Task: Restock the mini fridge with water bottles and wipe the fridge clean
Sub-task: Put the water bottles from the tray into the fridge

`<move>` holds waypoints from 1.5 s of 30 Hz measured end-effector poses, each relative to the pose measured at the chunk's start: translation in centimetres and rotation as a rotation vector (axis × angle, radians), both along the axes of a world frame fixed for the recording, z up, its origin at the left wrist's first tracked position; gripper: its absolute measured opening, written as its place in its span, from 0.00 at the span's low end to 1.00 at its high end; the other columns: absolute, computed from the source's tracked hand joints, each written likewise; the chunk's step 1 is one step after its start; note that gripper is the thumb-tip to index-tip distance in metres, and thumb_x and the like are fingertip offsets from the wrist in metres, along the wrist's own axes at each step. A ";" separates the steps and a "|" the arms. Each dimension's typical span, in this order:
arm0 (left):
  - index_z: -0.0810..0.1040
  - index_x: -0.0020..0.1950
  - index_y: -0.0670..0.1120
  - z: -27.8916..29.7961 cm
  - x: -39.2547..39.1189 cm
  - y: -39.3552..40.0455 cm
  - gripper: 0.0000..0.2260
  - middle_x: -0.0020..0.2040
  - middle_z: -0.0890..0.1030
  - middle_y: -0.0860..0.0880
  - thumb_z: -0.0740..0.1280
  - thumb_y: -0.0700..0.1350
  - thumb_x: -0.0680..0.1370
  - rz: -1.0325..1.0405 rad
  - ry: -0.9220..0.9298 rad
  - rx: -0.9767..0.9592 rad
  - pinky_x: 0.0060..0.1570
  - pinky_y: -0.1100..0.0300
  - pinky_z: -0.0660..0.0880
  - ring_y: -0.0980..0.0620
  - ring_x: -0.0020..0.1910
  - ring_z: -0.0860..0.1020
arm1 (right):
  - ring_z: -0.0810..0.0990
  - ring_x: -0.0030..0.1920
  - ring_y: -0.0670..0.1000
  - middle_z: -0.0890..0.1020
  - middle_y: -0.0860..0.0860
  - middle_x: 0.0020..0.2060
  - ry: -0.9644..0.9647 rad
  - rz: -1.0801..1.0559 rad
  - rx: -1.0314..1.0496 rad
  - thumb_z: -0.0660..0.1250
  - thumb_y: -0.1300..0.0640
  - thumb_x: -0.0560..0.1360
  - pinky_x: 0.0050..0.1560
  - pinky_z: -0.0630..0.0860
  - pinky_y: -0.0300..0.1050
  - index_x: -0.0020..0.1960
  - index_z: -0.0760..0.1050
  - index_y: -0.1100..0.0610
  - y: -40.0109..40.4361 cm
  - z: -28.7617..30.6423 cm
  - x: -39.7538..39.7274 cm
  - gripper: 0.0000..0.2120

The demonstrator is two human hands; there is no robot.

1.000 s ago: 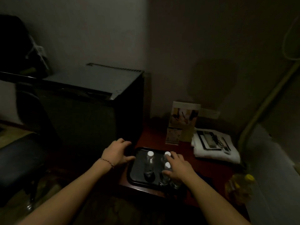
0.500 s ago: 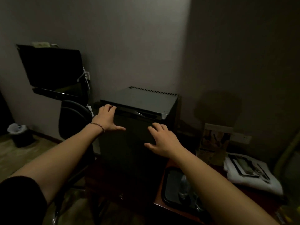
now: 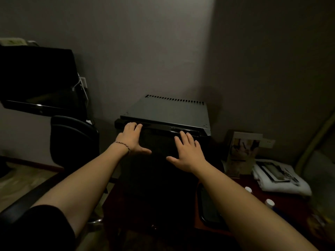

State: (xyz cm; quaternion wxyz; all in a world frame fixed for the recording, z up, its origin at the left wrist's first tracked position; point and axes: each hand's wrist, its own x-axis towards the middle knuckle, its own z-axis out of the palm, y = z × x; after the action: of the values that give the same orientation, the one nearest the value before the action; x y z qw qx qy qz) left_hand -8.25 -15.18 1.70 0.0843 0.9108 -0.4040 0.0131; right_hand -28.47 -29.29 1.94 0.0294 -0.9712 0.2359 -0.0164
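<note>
Evidently the door-opening step was in hand: the left hand (image 3: pixel 130 137) curled its fingers over the top front edge of the mini fridge (image 3: pixel 164 127), while the right hand (image 3: pixel 187 153) lay flat and spread on the door. Next, a pull seemed needed. Water bottles (image 3: pixel 269 202) showed only caps at the table's right edge; the dark hid the door seam.
</note>
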 end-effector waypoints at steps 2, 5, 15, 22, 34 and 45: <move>0.51 0.80 0.49 0.1 -0.2 0.2 0.57 0.80 0.53 0.46 0.74 0.71 0.61 -0.004 0.017 -0.007 0.72 0.41 0.64 0.44 0.79 0.51 | 0.39 0.80 0.58 0.41 0.54 0.81 -0.003 -0.016 0.009 0.63 0.35 0.77 0.78 0.47 0.62 0.82 0.46 0.52 0.7 -0.1 -0.1 0.44; 0.52 0.80 0.49 0.9 -0.5 0.6 0.57 0.80 0.53 0.46 0.74 0.72 0.61 -0.010 0.021 0.015 0.71 0.42 0.64 0.45 0.79 0.53 | 0.40 0.80 0.57 0.41 0.53 0.81 0.008 -0.020 0.040 0.62 0.35 0.77 0.79 0.47 0.61 0.82 0.44 0.51 1.8 -0.1 -0.6 0.44; 0.65 0.71 0.53 0.6 -8.3 6.6 0.49 0.65 0.69 0.48 0.61 0.82 0.59 0.084 -0.261 0.086 0.61 0.45 0.67 0.46 0.64 0.68 | 0.40 0.80 0.56 0.40 0.52 0.81 -0.049 0.045 0.118 0.57 0.32 0.78 0.79 0.47 0.60 0.82 0.42 0.50 3.5 -0.1 -7.2 0.42; 0.74 0.65 0.52 1.3 -20.5 9.8 0.45 0.58 0.74 0.51 0.56 0.82 0.62 0.044 -0.340 0.069 0.58 0.48 0.67 0.50 0.58 0.72 | 0.42 0.80 0.57 0.41 0.52 0.81 0.049 0.134 0.118 0.54 0.31 0.79 0.78 0.49 0.61 0.82 0.42 0.49 3.9 -1.2 -17.7 0.41; 0.74 0.55 0.45 0.8 -43.6 3.9 0.33 0.52 0.78 0.44 0.65 0.74 0.69 -0.060 -0.486 0.032 0.51 0.52 0.71 0.46 0.51 0.75 | 0.46 0.80 0.58 0.45 0.53 0.81 0.118 -0.113 0.102 0.57 0.31 0.78 0.77 0.51 0.62 0.82 0.46 0.50 -0.8 -5.1 -36.2 0.41; 0.75 0.60 0.40 0.3 -52.7 -6.5 0.25 0.57 0.78 0.38 0.67 0.60 0.76 -0.178 -0.534 0.186 0.57 0.48 0.72 0.40 0.57 0.75 | 0.47 0.80 0.57 0.48 0.53 0.81 0.197 -0.270 0.117 0.59 0.32 0.77 0.77 0.52 0.61 0.82 0.48 0.50 -8.1 -7.4 -42.6 0.41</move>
State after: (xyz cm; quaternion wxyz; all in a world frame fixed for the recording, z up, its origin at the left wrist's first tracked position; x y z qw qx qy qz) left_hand -61.00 -21.66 2.04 -0.1080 0.8399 -0.4896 0.2078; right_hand -71.06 -37.36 -5.43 0.0600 -0.9242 0.3665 0.0889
